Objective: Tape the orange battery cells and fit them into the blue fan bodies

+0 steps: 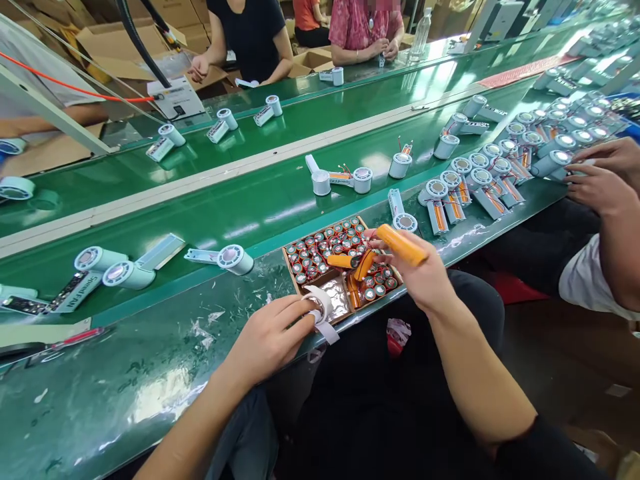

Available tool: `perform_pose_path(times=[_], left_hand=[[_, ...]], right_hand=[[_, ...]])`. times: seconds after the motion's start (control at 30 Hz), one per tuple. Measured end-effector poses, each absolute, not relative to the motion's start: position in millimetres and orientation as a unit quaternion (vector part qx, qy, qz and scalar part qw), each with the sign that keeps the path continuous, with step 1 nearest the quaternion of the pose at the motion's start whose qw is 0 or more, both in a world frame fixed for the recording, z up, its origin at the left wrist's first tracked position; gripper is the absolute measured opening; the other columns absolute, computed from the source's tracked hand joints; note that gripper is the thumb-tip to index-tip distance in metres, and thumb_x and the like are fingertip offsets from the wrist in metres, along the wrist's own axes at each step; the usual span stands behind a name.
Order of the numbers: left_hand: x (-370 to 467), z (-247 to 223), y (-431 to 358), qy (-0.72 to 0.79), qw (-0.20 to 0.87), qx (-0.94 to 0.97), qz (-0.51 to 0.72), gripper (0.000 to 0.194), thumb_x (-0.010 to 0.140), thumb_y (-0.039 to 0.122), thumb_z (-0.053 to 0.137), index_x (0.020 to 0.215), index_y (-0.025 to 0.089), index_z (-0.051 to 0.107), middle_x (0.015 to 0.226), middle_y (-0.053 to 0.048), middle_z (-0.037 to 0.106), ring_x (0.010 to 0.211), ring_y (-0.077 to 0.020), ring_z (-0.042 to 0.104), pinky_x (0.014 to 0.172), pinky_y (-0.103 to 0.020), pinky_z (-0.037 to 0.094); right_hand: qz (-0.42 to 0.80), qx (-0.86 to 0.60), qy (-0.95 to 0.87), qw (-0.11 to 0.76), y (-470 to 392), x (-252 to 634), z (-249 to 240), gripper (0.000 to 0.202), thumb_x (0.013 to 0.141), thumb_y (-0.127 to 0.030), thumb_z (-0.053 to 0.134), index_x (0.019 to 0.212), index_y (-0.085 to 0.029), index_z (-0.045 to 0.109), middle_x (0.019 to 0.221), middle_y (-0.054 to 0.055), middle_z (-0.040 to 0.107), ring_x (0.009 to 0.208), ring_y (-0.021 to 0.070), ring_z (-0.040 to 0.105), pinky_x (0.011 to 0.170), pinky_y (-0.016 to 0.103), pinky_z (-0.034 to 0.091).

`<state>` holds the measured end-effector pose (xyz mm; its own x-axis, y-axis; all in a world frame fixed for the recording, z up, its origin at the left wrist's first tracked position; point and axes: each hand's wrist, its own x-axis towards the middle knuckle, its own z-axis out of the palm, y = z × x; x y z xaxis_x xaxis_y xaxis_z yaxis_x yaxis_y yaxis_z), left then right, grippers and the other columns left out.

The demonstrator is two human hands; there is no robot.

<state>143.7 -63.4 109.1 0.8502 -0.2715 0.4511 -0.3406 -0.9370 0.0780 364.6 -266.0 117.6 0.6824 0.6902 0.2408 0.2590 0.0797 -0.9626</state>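
Observation:
My left hand (275,331) is closed on a small roll of white tape (324,303), its loose end hanging past the bench edge. In my right hand (425,280) an orange cylindrical battery (401,244) is gripped, tilted above a cardboard box (301,283). Upright batteries with silvery ends and red wires fill much of that box. A few orange batteries (341,261) lie loose on top of them. At the box's near side, between my hands, a gap shows shiny clear plastic (336,295).
Light-blue handheld fan bodies (235,260) lie along the green conveyor (250,200), many clustered at right (480,177). Scissors with a red handle (75,339) rest at left. A co-worker's hands (605,173) work at right; other people sit across the belt.

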Motion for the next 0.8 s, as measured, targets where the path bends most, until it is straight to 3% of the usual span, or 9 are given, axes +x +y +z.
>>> perform_pose_path(times=[0.17,0.27,0.37,0.5,0.63,0.7,0.8], left_hand=[[146.8,101.1,-63.2,-0.153,0.081,0.957,0.233,0.02,0.096,0.004,0.055,0.107,0.016,0.066,0.114,-0.009,0.073,0.111,-0.0233,0.069,0.099,-0.038,0.059],[149.1,98.7,-64.5,-0.159,0.087,0.954,0.237,0.02,0.095,0.003,0.055,0.106,0.016,0.067,0.113,-0.009,0.073,0.111,-0.0231,0.069,0.1,-0.039,0.059],[146.2,100.3,-64.0,-0.151,0.096,0.954,0.24,0.022,0.095,0.003,0.054,0.108,0.016,0.068,0.113,-0.01,0.074,0.112,-0.0225,0.069,0.1,-0.038,0.06],[139.5,102.0,-61.9,-0.139,0.095,0.957,0.236,0.022,0.095,0.004,0.055,0.105,0.018,0.068,0.114,-0.009,0.074,0.114,-0.0227,0.069,0.098,-0.037,0.06],[138.9,95.5,-62.1,-0.142,0.103,0.955,0.24,0.021,0.095,0.004,0.056,0.106,0.017,0.068,0.113,-0.01,0.074,0.113,-0.0237,0.07,0.097,-0.038,0.06],[140.9,91.5,-63.1,-0.143,0.105,0.953,0.244,0.021,0.095,0.004,0.056,0.108,0.016,0.068,0.113,-0.01,0.074,0.112,-0.0239,0.07,0.097,-0.039,0.06],[143.5,89.9,-64.7,-0.155,0.107,0.951,0.244,0.021,0.094,0.003,0.057,0.108,0.016,0.067,0.112,-0.01,0.074,0.111,-0.0234,0.069,0.099,-0.039,0.059]], right_hand=[[0.181,-0.729,-0.435,0.497,-241.5,364.2,113.5,0.032,0.106,-0.046,0.054,0.092,-0.022,0.07,0.103,0.006,0.075,0.096,0.0238,0.068,0.091,0.041,0.056],[0.208,-0.688,-0.425,0.551,-232.9,366.5,116.6,0.035,0.109,-0.048,0.046,0.092,-0.022,0.063,0.091,0.004,0.075,0.087,0.0206,0.068,0.086,0.038,0.056],[0.207,-0.675,-0.453,0.545,-237.9,377.8,127.7,0.027,0.109,-0.044,0.047,0.1,-0.023,0.061,0.099,0.004,0.075,0.089,0.0196,0.069,0.086,0.037,0.055],[0.134,-0.745,-0.561,0.334,-257.5,388.9,142.3,0.013,0.099,-0.034,0.066,0.108,-0.025,0.069,0.104,0.003,0.072,0.097,0.0229,0.066,0.09,0.04,0.053],[0.044,-0.789,-0.589,0.167,-267.6,377.7,135.3,0.019,0.088,-0.035,0.082,0.101,-0.023,0.076,0.113,0.01,0.068,0.109,0.0326,0.059,0.098,0.051,0.051],[0.031,-0.793,-0.577,0.19,-267.1,371.0,126.8,0.014,0.091,-0.035,0.078,0.097,-0.022,0.076,0.116,0.01,0.068,0.11,0.0334,0.059,0.098,0.054,0.051],[0.081,-0.737,-0.545,0.391,-265.3,368.3,122.2,0.014,0.098,-0.036,0.07,0.102,-0.024,0.075,0.124,0.008,0.069,0.117,0.0298,0.062,0.106,0.052,0.05]])
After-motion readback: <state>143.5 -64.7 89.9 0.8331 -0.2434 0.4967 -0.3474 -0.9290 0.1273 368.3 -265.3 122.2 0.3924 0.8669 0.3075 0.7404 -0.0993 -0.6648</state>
